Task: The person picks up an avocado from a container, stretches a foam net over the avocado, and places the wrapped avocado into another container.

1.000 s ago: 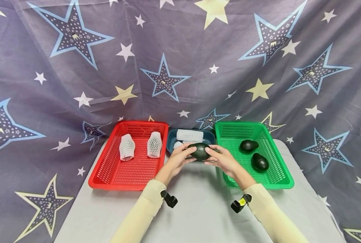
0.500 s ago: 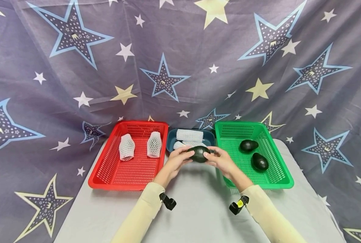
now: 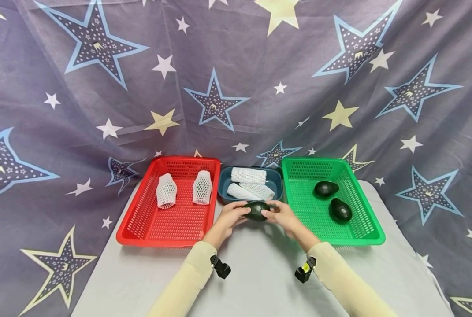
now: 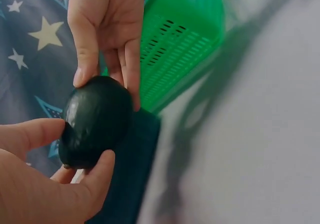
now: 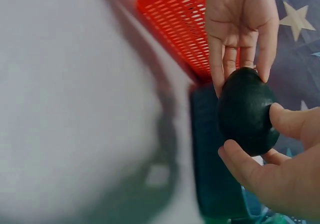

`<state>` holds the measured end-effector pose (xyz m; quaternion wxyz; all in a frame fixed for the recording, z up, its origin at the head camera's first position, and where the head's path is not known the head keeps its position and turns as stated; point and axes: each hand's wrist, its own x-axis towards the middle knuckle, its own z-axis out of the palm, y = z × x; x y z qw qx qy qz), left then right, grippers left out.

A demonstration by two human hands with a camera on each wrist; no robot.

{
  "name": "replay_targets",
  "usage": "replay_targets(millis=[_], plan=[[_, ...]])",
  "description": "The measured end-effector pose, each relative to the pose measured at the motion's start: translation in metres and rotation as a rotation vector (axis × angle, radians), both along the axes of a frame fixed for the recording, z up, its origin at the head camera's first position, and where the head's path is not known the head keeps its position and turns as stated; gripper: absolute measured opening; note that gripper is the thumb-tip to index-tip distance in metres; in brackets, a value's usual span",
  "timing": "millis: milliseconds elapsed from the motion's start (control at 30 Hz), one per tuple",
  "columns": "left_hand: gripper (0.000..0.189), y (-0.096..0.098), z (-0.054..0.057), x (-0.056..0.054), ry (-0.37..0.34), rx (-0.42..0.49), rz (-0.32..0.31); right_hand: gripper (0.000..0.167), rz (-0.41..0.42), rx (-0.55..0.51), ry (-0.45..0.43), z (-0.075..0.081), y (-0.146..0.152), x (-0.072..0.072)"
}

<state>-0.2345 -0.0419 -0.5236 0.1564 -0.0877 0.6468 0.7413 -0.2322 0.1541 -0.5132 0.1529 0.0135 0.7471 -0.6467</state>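
A dark green avocado [image 3: 257, 211] is held between both hands, just in front of the blue tray [image 3: 278, 179] in the head view. My left hand [image 3: 229, 219] pinches one end with thumb and fingers. At the other end, my right hand [image 3: 285, 216] grips it the same way. Both wrist views show the avocado [image 4: 95, 121] between the two sets of fingertips, lying lengthwise from hand to hand. Several white foam net sleeves [image 3: 249, 175] lie in the blue tray behind the hands.
To the left stands a red basket [image 3: 160, 243] with two white net-sleeved pieces [image 3: 166, 191] in it. The green basket [image 3: 364, 241] on the right holds two avocados [image 3: 340, 210]. A starry cloth [image 3: 140, 101] hangs behind the pale table [image 3: 259, 281].
Both hands have drawn the avocado slightly toward the table's front and a little left. More of the foam sleeves in the blue tray now shows. The baskets' contents stay as they were.
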Motion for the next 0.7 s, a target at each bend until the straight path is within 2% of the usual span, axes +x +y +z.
replay_targets(millis=[200, 433, 700], plan=[[0.048, 0.001, -0.009, 0.002, -0.045, -0.05, 0.016, 0.045, -0.024, 0.051, -0.01, -0.011, -0.009, 0.002], [0.046, 0.002, -0.023, 0.001, -0.073, -0.086, 0.04, 0.042, -0.026, 0.184, -0.004, -0.022, -0.015, 0.001], [0.044, 0.002, -0.034, 0.001, -0.094, -0.107, 0.059, 0.042, -0.035, 0.206, -0.018, -0.031, -0.019, 0.001]])
